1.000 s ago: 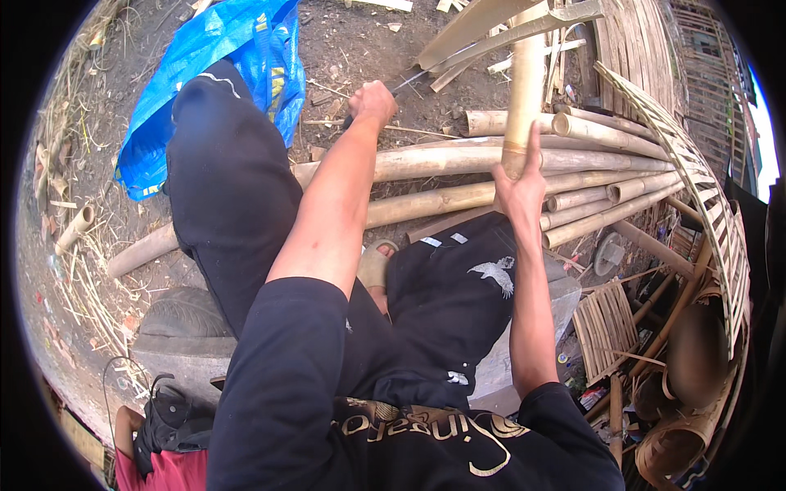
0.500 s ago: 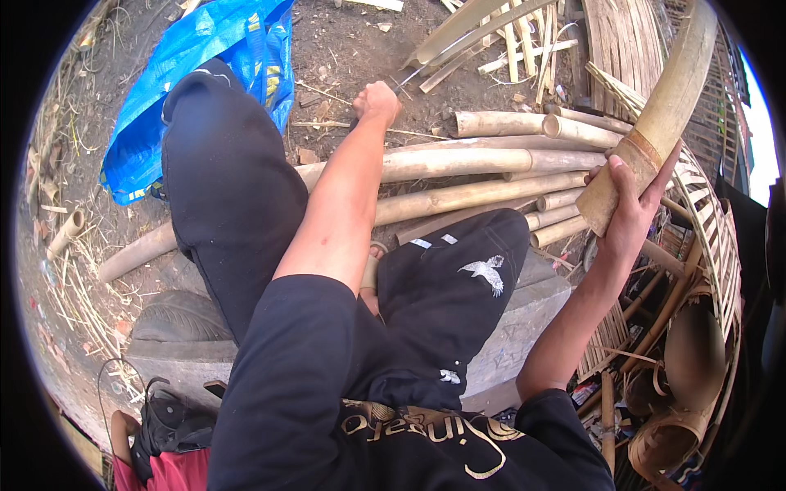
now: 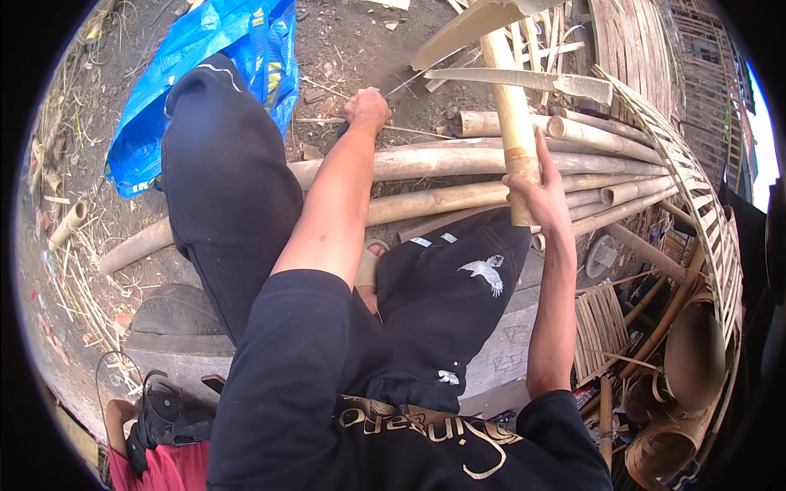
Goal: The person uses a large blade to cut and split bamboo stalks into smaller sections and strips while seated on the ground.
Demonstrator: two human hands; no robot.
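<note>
My right hand (image 3: 534, 190) grips the lower end of a short, pale bamboo section (image 3: 509, 98), held nearly upright above my right knee. Its top end meets split bamboo strips (image 3: 524, 79) lying across the pile. My left hand (image 3: 367, 108) is stretched forward and closed around the handle of a knife (image 3: 403, 82), whose thin blade points up and to the right toward the bamboo section. Both hands hover above several long bamboo poles (image 3: 442, 162) that lie side by side on the ground in front of my black-trousered legs.
A blue tarp (image 3: 196, 57) lies on the dirt at the upper left. Woven bamboo frames and baskets (image 3: 696, 352) stand at the right. A grey block (image 3: 176, 315) sits under my left leg. Another person in a red shirt with a dark bag (image 3: 160, 417) is at the lower left.
My right hand has swung the bamboo section from far out at the right back to the middle, now nearly upright. My left hand stays on the knife in almost the same place.
</note>
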